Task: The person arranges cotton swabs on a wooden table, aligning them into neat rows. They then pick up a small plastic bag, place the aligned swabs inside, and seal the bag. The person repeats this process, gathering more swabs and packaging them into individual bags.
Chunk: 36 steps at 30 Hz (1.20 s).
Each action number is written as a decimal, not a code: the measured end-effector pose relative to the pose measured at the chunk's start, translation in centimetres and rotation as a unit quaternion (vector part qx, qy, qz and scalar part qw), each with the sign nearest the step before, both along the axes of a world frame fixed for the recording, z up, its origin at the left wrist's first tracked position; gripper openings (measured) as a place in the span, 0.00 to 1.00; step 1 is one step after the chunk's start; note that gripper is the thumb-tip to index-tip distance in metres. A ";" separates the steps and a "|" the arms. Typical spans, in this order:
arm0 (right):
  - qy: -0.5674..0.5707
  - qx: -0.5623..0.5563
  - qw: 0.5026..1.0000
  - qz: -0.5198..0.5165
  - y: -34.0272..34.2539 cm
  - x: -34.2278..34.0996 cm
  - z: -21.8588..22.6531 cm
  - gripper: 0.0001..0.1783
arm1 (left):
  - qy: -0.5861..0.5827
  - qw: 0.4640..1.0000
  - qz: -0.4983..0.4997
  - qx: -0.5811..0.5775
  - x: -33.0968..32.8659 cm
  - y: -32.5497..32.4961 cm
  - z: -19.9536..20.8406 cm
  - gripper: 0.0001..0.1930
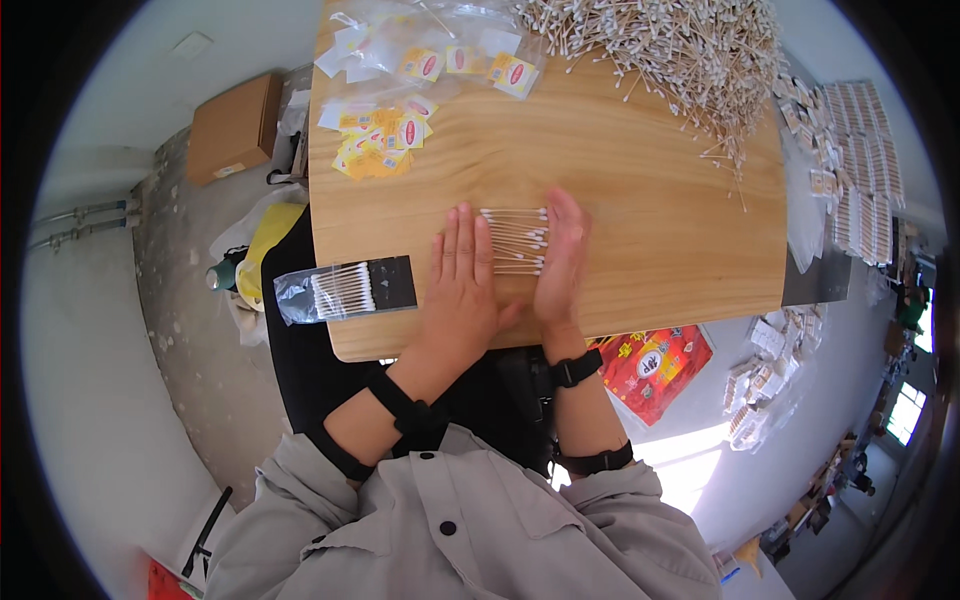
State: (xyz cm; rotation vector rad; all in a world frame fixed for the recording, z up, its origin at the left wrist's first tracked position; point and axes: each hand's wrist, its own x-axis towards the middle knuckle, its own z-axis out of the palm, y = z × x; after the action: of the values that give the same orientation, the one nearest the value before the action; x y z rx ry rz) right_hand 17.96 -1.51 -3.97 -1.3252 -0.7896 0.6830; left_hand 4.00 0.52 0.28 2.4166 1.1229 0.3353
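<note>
A row of cotton swabs (517, 240) lies crosswise on the wooden table, between my two hands. My left hand (460, 295) rests flat with its fingers stretched, its side against the swabs' left tips. On the other side my right hand (560, 260) stands on edge, fingers straight, alongside the right tips. Neither hand grips anything. Left of my left hand, at the table's near edge, a dark flat strip (395, 283) carries a clear plastic bag (295, 298) with a row of cotton swabs (343, 291) at its mouth.
A large heap of loose cotton swabs (690, 60) covers the far right of the table (660, 230). Yellow and white cards (380, 140) and clear bags (470, 45) lie far left. Packed swab bundles (865, 160) are stacked beyond the right edge. A cardboard box (235, 130) stands left.
</note>
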 end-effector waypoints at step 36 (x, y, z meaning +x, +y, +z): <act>0.096 0.043 0.994 -0.012 0.1 -1.3 -0.1 0.31 | 0.047 0.998 0.031 0.017 -2.3 1.0 0.1 0.67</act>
State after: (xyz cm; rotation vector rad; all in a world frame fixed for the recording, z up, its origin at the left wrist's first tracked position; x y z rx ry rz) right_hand 16.63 -1.44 -4.11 -1.1714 -0.6399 0.7368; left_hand 1.71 1.49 0.41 2.4549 1.2444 0.2644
